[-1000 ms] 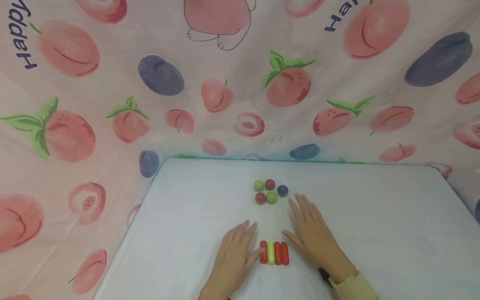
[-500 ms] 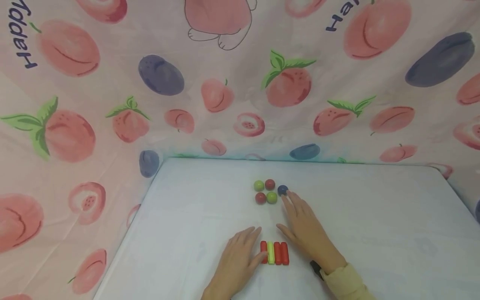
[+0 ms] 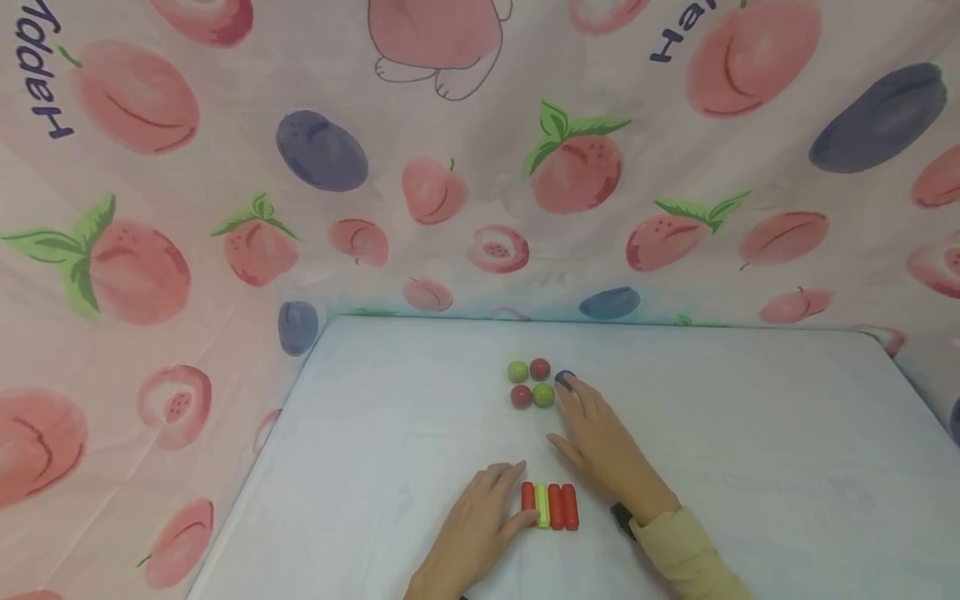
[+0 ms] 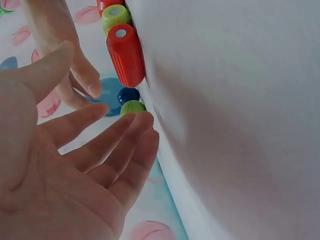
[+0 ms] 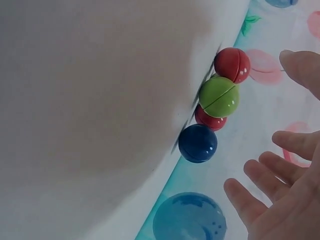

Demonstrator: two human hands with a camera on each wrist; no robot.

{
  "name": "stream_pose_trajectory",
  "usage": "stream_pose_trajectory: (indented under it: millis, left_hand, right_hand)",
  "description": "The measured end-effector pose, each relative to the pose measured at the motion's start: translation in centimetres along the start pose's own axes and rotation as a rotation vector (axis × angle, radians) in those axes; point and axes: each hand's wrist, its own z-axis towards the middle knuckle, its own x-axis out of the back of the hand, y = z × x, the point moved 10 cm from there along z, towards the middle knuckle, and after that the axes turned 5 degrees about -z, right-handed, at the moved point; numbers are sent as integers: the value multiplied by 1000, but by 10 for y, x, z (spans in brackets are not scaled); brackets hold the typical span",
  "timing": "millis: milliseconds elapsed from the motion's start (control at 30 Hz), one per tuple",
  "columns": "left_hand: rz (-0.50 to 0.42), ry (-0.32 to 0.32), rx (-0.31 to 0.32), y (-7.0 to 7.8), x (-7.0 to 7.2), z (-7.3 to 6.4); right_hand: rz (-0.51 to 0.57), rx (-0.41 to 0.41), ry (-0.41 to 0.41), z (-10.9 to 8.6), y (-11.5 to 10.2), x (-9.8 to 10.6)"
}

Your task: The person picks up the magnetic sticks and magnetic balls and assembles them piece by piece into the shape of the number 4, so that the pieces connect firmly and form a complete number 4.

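Note:
My right hand point(image 3: 603, 442) reaches forward with fingers extended, its fingertips overlapping the dark blue ball point(image 3: 564, 378) in the head view. In the right wrist view a gap shows between the fingers and the blue ball point(image 5: 198, 143). Beside it lie two green balls point(image 3: 543, 395) and two red balls point(image 3: 521, 396). My left hand point(image 3: 476, 525) is held with fingers extended next to a row of short ribbed sticks. Its thumb overlaps the leftmost red stick point(image 3: 528, 493). A yellow-green stick point(image 3: 542, 507) and two more red sticks point(image 3: 556, 507) complete the row.
The things lie on a white-covered table point(image 3: 375, 467). A fruit-printed cloth point(image 3: 480, 200) rises behind the table and along its left side. A dark band point(image 3: 622, 521) shows at the right wrist, by a pale yellow sleeve point(image 3: 682, 550).
My right hand has moved left, its fingertips coming over the blue ball. My left hand has shifted slightly right and nearer me, its thumb moving over the leftmost red stick. Balls and sticks stay put.

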Motion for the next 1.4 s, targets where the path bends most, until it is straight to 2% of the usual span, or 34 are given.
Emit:
stream_pose_trajectory:
  millis: [500,1000,1400]
  left_hand:
    - [8,-32,10,-2,-6,1]
    - [39,-36,-50,3,-5,4]
    - [20,-44,-44,2,-6,5]
  right_hand:
    - [35,-15,-49,13,1,-12]
    - [54,-9,-77,27,0,-19]
    - [27,-1,-112,33,-5,-24]
